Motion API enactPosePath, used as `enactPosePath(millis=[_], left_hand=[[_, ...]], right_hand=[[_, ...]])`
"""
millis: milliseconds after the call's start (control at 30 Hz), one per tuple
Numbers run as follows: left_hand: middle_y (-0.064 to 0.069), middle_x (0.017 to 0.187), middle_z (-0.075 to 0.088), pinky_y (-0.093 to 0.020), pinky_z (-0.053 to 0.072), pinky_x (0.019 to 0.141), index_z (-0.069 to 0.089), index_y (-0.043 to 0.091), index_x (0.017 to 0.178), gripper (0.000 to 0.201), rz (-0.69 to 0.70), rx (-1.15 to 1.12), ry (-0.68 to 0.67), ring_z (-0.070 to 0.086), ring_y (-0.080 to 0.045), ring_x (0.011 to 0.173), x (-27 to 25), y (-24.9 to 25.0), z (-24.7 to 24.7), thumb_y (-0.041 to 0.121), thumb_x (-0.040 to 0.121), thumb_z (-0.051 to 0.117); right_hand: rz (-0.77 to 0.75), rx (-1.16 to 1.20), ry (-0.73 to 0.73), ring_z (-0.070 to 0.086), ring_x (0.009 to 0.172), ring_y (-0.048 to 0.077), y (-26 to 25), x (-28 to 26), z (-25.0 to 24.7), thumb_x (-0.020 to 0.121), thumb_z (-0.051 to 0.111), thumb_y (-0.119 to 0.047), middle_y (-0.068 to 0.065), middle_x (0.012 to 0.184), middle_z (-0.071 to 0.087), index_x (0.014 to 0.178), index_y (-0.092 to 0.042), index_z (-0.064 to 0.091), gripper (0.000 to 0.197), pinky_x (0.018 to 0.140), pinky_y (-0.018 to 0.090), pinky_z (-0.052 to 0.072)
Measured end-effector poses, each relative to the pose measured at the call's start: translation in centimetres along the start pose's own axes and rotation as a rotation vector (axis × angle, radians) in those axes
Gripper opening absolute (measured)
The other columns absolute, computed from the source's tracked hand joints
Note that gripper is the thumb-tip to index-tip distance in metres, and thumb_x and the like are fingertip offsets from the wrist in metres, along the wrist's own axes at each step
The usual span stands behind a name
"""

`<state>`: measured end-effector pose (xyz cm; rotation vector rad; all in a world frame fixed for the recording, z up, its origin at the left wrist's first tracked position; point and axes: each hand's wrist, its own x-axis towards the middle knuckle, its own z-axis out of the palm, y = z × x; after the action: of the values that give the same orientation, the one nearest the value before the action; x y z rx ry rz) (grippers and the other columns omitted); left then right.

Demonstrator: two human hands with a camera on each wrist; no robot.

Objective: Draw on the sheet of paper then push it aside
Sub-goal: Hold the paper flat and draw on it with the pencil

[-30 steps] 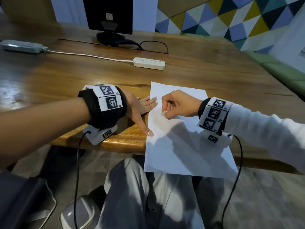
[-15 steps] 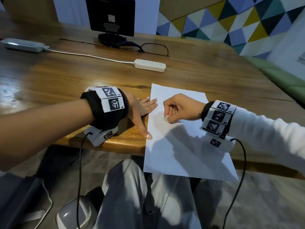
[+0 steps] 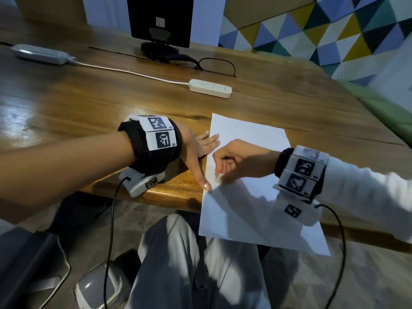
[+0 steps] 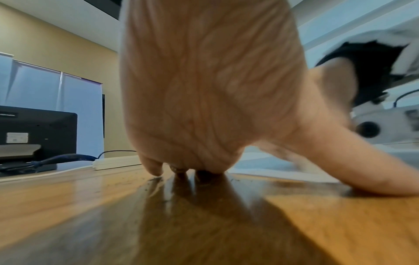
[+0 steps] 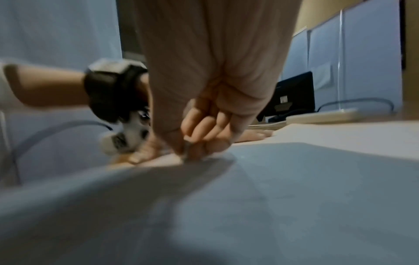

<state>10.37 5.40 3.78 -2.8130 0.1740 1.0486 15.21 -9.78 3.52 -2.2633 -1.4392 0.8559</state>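
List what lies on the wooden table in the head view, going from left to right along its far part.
Grey rectangular power adapter → black monitor on its round stand → looped black cable, just ahead of the white power strip, which lies nearer the camera.

the right hand [image 5: 204, 111] hangs over the sheet of paper [image 5: 294, 188], fingers curled, pinching something small against it, too blurred to name. the left hand [image 5: 145, 150] lies flat at the sheet's edge. behind stand a dark monitor [image 5: 292, 95] and a power strip [image 5: 322, 114].
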Motion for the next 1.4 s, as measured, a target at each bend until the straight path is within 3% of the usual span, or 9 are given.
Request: enactPosePath(millis=[133, 267, 367, 500, 633, 967, 1100, 1300, 1400], left_hand=[[-0.004, 0.154, -0.029, -0.048, -0.006, 0.118, -0.02, 0.018, 0.149, 0.112, -0.024, -0.025, -0.033, -0.026, -0.025, 0.142, -1.0, 0.9, -0.4, 0.065, 0.08, 0.055], [-0.005, 0.158, -0.016, -0.043, -0.003, 0.117, -0.01, 0.019, 0.151, 0.101, -0.044, -0.041, -0.04, -0.015, -0.025, 0.145, -1.8, 1.4, -0.7, 0.059, 0.084, 0.054], [-0.004, 0.159, -0.012, -0.042, -0.004, 0.117, -0.012, 0.017, 0.151, 0.105, -0.042, -0.066, -0.061, -0.014, -0.024, 0.145, -2.0, 1.5, -0.7, 0.057, 0.082, 0.056], [0.0, 0.158, 0.007, -0.042, 0.002, 0.117, 0.013, 0.023, 0.15, 0.085, 0.02, -0.122, -0.068, 0.002, -0.021, 0.145, -2.0, 1.4, -0.6, 0.051, 0.084, 0.058], [-0.004, 0.157, -0.02, -0.044, -0.008, 0.116, -0.015, 0.018, 0.15, 0.107, -0.037, -0.061, -0.057, -0.021, -0.024, 0.143, -2.0, 1.4, -0.7, 0.058, 0.082, 0.058], [0.007, 0.156, -0.002, -0.046, -0.001, 0.119, -0.004, 0.021, 0.152, 0.116, 0.026, -0.1, -0.095, -0.011, -0.024, 0.146, -1.5, 0.9, -0.4, 0.067, 0.066, 0.061], [-0.001, 0.149, -0.039, -0.055, -0.006, 0.116, -0.025, 0.024, 0.146, 0.124, 0.002, -0.005, -0.017, -0.034, -0.026, 0.138, -0.2, 0.1, -0.1, 0.07, 0.07, 0.061], [-0.002, 0.148, -0.041, -0.052, -0.007, 0.117, -0.027, 0.019, 0.146, 0.129, 0.011, 0.013, -0.004, -0.035, -0.025, 0.137, 0.3, -0.2, 0.2, 0.07, 0.069, 0.062], [-0.002, 0.149, -0.04, -0.053, -0.007, 0.117, -0.028, 0.017, 0.146, 0.128, 0.015, 0.013, -0.004, -0.034, -0.025, 0.138, 0.3, 0.0, 0.1, 0.069, 0.07, 0.062]], right_hand=[[-0.014, -0.03, 0.152, 0.051, 0.056, 0.001, -0.4, 1.0, -0.3, 0.074, 0.07, 0.0, 0.002, 0.067, 0.061, 0.069, -0.015, 0.058, 0.02, 0.056, 0.009, 0.039], [-0.019, 0.018, 0.009, 0.056, 0.055, -0.002, -0.8, 0.9, -0.1, 0.077, 0.07, 0.001, -0.003, 0.065, 0.061, 0.069, -0.017, 0.056, 0.024, 0.055, 0.01, 0.043], [-0.033, -0.065, 0.133, 0.054, 0.057, -0.003, -0.9, 1.3, -0.6, 0.075, 0.071, -0.002, 0.0, 0.072, 0.062, 0.069, -0.018, 0.057, 0.022, 0.057, 0.01, 0.041], [-0.05, -0.052, 0.01, 0.051, 0.057, 0.001, -1.5, 0.6, 0.3, 0.075, 0.069, 0.002, 0.001, 0.068, 0.058, 0.073, -0.009, 0.059, 0.015, 0.054, 0.008, 0.041], [-0.051, -0.108, 0.158, 0.052, 0.06, 0.001, -1.1, 1.3, -0.7, 0.074, 0.072, -0.003, -0.003, 0.07, 0.06, 0.075, -0.011, 0.062, 0.013, 0.059, 0.01, 0.039], [-0.063, -0.1, 0.081, 0.051, 0.056, -0.005, -1.2, 0.8, 0.1, 0.073, 0.07, 0.002, -0.007, 0.064, 0.055, 0.074, -0.008, 0.061, 0.013, 0.056, 0.008, 0.04], [-0.033, -0.093, 0.055, 0.054, 0.055, -0.005, -0.8, 0.3, -0.4, 0.074, 0.071, 0.0, -0.01, 0.062, 0.055, 0.076, -0.007, 0.062, 0.012, 0.056, 0.011, 0.041], [-0.042, -0.065, -0.044, 0.054, 0.055, 0.0, -0.8, -0.1, 0.2, 0.077, 0.071, -0.003, -0.004, 0.065, 0.059, 0.067, -0.019, 0.056, 0.024, 0.053, 0.008, 0.04], [-0.049, -0.078, 0.074, 0.053, 0.053, -0.005, -0.3, -0.1, -0.6, 0.076, 0.072, -0.002, -0.011, 0.06, 0.056, 0.069, -0.015, 0.058, 0.02, 0.055, 0.006, 0.039]])
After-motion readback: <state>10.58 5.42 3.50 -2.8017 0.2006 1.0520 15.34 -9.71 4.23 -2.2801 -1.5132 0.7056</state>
